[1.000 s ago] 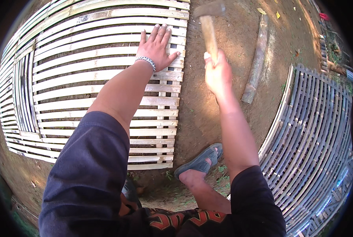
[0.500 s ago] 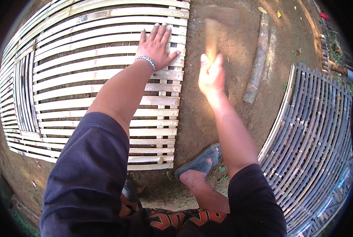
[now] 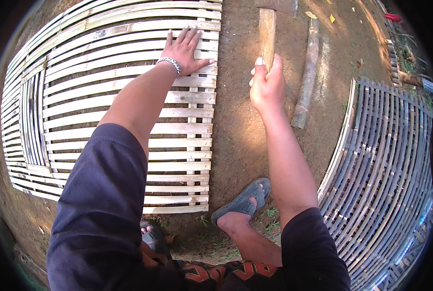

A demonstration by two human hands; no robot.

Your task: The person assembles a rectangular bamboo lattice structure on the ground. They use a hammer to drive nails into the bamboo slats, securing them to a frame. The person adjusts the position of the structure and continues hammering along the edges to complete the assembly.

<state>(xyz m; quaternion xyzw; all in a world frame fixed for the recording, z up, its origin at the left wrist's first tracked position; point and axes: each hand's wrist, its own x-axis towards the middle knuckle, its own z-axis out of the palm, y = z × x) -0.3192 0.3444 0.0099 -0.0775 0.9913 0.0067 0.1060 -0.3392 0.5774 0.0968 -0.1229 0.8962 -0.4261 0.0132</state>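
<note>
A pale bamboo slat panel point(image 3: 175, 128) takes up the left side, its slats lying across crosswise strips near the right edge. My left hand point(image 3: 183, 51) rests flat on it near that edge, fingers spread, a chain bracelet at the wrist. To the right, beyond the panel's edge, my right hand point(image 3: 268, 87) is wrapped round the wooden handle of a hatchet point(image 3: 267, 34). The hatchet's dark metal head is at the top of the view, partly cut off by the frame. It is held over bare ground, apart from the panel.
A length of bamboo pole point(image 3: 307, 72) lies on the dirt right of the hatchet. A darker, weathered slat panel point(image 3: 386, 179) fills the lower right. My sandalled feet point(image 3: 243, 201) are close to the pale panel's near edge. Fallen leaves point(image 3: 331, 18) dot the ground.
The hatchet, blurred by motion before, now shows sharply, and my right hand has shifted slightly right and nearer. The view has shifted a little; my left hand stays flat on the panel.
</note>
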